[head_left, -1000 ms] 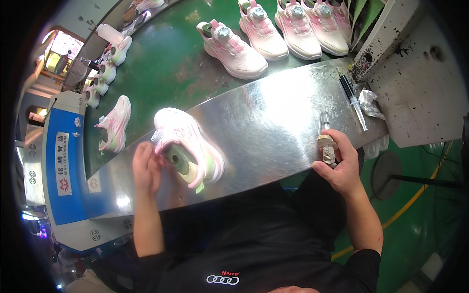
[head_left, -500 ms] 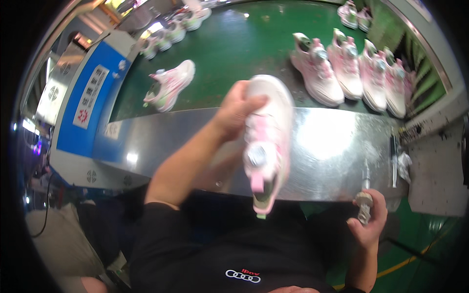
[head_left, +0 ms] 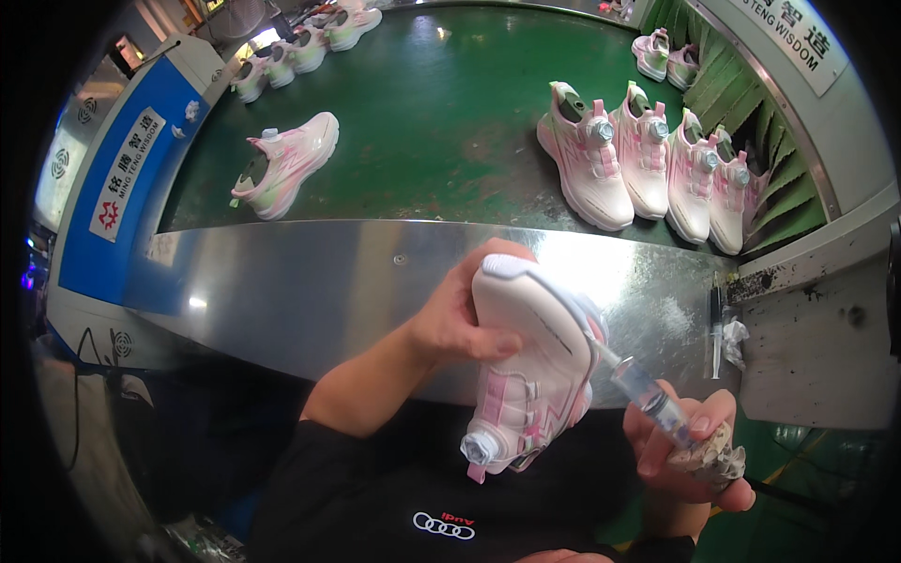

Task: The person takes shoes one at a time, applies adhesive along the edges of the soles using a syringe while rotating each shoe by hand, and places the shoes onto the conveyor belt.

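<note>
A pale pink and white sneaker (head_left: 521, 352) with a round dial on its tongue is tilted, toe up, in front of my chest. My left hand (head_left: 469, 314) grips it by the toe, thumb across the upper. In my right hand (head_left: 690, 450) is a clear syringe (head_left: 652, 399), its plunger end wrapped in something crumpled and off-white. The syringe's thin tip reaches the edge of the sneaker's sole; whether it touches is hard to tell.
A metal ledge (head_left: 310, 281) borders a green belt (head_left: 422, 141). One sneaker (head_left: 291, 164) lies at the left, several stand in a row (head_left: 648, 169) at the right, more at the far left (head_left: 300, 52). A dark syringe (head_left: 716, 324) and crumpled paper (head_left: 735, 342) lie on the right.
The sneaker has come lower and turned so its side and sole edge show. My right hand has raised the syringe from beside the ledge and brought its tip to the sole edge.
</note>
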`<action>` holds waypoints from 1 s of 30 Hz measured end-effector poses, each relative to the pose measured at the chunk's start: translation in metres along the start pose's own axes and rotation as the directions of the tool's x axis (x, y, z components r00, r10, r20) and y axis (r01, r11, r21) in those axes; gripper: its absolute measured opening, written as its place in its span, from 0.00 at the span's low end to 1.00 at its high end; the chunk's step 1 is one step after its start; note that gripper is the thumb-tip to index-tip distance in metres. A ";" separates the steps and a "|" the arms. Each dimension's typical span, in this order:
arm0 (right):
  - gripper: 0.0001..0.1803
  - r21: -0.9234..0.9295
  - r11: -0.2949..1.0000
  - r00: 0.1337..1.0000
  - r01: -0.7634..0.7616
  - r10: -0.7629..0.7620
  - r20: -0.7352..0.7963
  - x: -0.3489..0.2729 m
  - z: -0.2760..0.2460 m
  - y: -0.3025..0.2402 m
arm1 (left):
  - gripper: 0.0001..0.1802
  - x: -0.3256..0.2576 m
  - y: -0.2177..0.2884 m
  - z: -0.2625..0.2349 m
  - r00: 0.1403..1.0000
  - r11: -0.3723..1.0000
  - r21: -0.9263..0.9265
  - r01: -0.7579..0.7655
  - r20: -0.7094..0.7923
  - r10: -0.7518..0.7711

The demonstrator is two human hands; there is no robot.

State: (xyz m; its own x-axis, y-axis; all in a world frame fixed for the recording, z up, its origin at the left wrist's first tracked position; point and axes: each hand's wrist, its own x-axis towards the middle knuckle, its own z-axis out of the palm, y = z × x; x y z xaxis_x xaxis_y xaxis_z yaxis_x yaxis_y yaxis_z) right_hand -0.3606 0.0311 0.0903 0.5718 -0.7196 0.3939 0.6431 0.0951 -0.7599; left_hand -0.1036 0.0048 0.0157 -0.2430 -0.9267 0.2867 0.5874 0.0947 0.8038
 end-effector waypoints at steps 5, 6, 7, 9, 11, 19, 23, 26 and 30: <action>0.37 0.104 0.993 0.997 -0.053 0.047 0.059 0.009 0.010 -0.001 | 0.35 -0.003 0.004 0.005 0.992 0.999 -0.046 -0.021 0.127 0.027; 0.34 0.008 0.997 0.997 -0.072 0.072 0.016 0.012 0.017 -0.002 | 0.35 -0.003 0.003 0.007 0.991 0.999 -0.050 -0.019 0.135 0.025; 0.32 -0.086 0.992 0.995 -0.095 0.092 -0.031 0.014 0.021 -0.003 | 0.35 -0.003 0.004 0.009 0.990 0.998 -0.055 -0.015 0.142 0.023; 0.32 -0.096 0.990 0.995 -0.101 0.099 -0.027 0.016 0.022 -0.002 | 0.34 -0.002 0.006 0.011 0.986 0.998 -0.054 -0.025 0.164 0.034; 0.32 -0.099 0.989 0.994 -0.108 0.106 -0.025 0.018 0.023 -0.002 | 0.34 -0.003 0.007 0.014 0.993 0.999 0.012 -0.045 0.106 0.044; 0.33 -0.176 0.983 0.998 -0.059 0.058 -0.011 0.020 0.025 0.003 | 0.35 -0.007 0.011 0.017 0.989 0.994 0.091 -0.060 0.143 0.047; 0.33 -0.205 0.977 0.998 -0.049 0.057 0.033 0.020 0.024 0.003 | 0.34 -0.008 0.014 0.019 0.992 0.997 0.065 -0.050 0.118 0.043; 0.33 -0.238 0.971 0.998 -0.034 0.044 0.039 0.019 0.026 0.002 | 0.32 -0.008 0.016 0.019 0.987 1.000 -0.030 0.001 0.159 0.003; 0.33 -0.221 0.974 0.998 -0.049 0.055 0.025 0.018 0.024 0.001 | 0.32 -0.009 0.022 0.020 0.991 0.999 -0.031 0.020 0.136 -0.015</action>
State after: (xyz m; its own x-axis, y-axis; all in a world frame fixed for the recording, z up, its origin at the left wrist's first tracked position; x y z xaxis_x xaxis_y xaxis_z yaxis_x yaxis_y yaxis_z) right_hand -0.3375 0.0353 0.1092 0.6190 -0.6961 0.3637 0.4859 -0.0245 -0.8737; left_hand -0.1041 0.0221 0.0412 -0.3546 -0.8700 0.3425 0.6060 0.0651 0.7928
